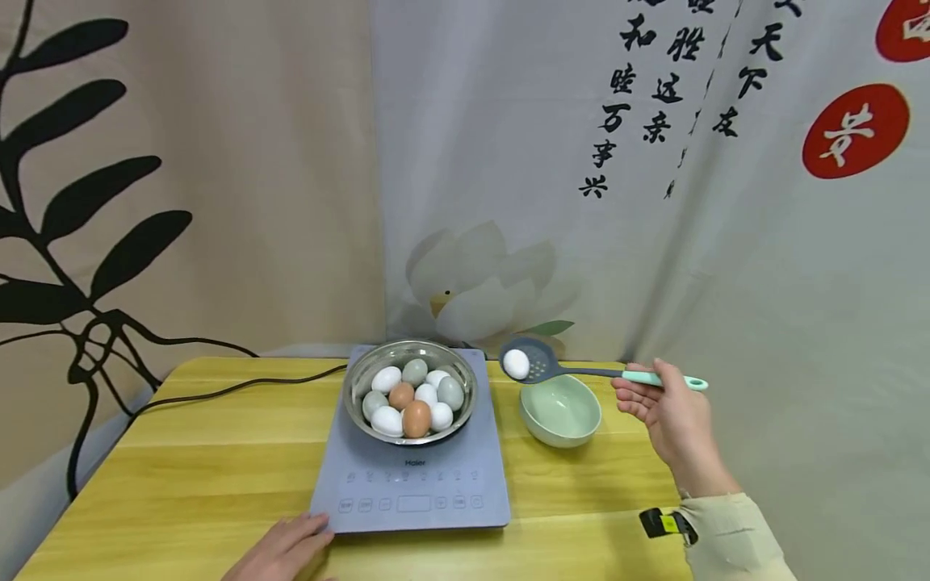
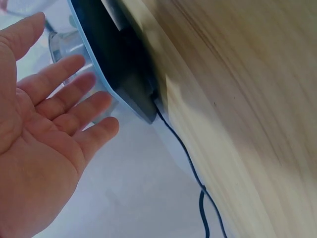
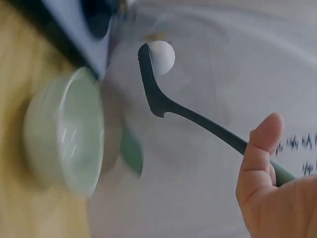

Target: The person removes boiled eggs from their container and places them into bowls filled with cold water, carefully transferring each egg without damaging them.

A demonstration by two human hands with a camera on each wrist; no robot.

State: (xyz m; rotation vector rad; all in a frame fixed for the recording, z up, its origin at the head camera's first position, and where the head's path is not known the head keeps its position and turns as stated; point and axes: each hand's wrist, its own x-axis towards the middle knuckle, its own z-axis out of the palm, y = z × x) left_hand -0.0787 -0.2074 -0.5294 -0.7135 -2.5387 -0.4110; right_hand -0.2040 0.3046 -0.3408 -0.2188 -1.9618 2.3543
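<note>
Gripping a skimmer (image 1: 540, 359), right fingers (image 1: 634, 395) have room beside the bowl (image 1: 559, 438); left fingers (image 1: 303, 528) relax near cooktop's edge (image 1: 420, 530)

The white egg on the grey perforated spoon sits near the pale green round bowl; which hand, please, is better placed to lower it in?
Probably the right hand: it grips the spoon carrying the egg, near the bowl. The left hand, by the flat grey cooktop, is farther away.

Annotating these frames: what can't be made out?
Base of the metal bowl: head view, hidden by the eggs.
Icons on the cooktop: head view, too small.
Wrist of the left hand: head view, cut off by bottom edge.
Far end of the cable: left wrist view, cut off by bottom edge.
</note>
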